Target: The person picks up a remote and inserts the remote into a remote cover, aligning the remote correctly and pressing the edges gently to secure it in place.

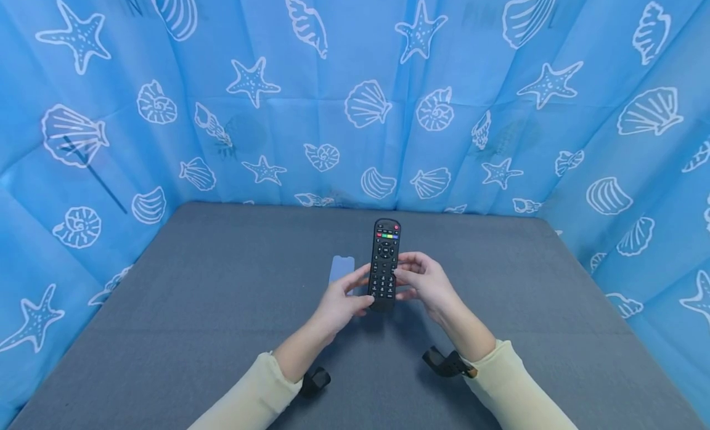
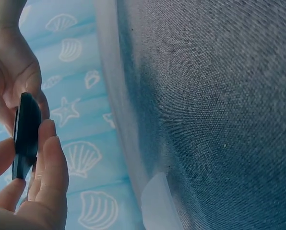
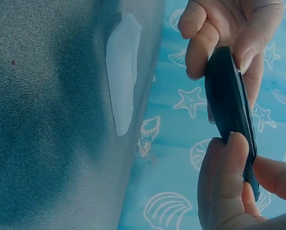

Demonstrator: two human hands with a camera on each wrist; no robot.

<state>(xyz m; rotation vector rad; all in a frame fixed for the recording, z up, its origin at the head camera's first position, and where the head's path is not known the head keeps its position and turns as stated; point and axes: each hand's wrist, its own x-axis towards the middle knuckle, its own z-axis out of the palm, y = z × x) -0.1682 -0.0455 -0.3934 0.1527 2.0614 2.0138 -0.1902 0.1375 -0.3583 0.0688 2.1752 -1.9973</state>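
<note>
A black remote control (image 1: 384,267) stands nearly upright over the middle of the table, its button side facing the head camera. My left hand (image 1: 339,300) grips its lower left edge, thumb on the front near the bottom. On the other side my right hand (image 1: 426,283) pinches the right edge a little higher, thumb at the buttons and fingers behind. In the left wrist view the remote (image 2: 27,134) appears edge-on between both hands. The right wrist view also has the remote (image 3: 229,96) from its side, with fingertips on both faces.
Behind the left hand a flat pale blue piece (image 1: 341,267) with a notched top lies on the grey cloth-covered table (image 1: 233,282). Blue curtains (image 1: 344,60) printed with shells and starfish surround the back and sides. A black strap (image 1: 444,361) hangs at the right wrist.
</note>
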